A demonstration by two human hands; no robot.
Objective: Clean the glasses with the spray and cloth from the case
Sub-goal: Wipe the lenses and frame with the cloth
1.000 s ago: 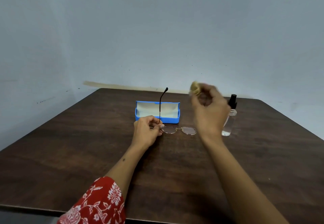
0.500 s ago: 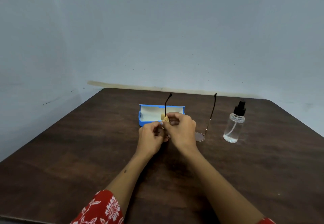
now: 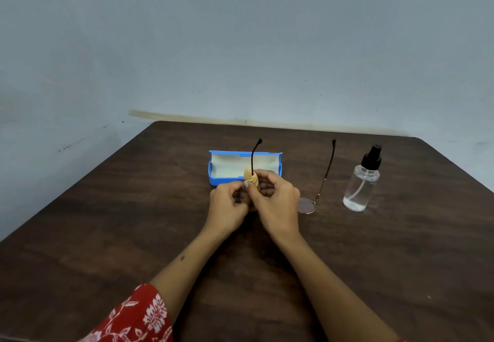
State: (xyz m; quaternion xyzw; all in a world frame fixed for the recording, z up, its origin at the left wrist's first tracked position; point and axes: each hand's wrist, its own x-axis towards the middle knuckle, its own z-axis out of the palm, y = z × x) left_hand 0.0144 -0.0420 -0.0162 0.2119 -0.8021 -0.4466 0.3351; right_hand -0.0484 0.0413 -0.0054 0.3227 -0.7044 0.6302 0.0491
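Observation:
Thin-framed glasses [image 3: 307, 205] stand lenses-down on the brown table [image 3: 107, 234], both dark temples pointing up. My left hand [image 3: 227, 208] grips the frame at its left lens, which the hands hide. My right hand [image 3: 275, 202] pinches a small folded tan cloth [image 3: 251, 175] against that left lens. The right lens shows bare beside my right hand. Behind the hands lies the open blue case [image 3: 230, 165], white inside. A clear spray bottle [image 3: 362, 181] with a black nozzle stands upright to the right.
The table's far edge meets a pale grey wall [image 3: 240, 47]. Bare tabletop stretches to the left and in front of the case. A red floral sleeve [image 3: 133, 317] covers my left upper arm at the bottom edge.
My right hand came down from beside the spray bottle with the cloth and now presses it on the left lens. The glasses' right temple, hidden a second ago, now shows.

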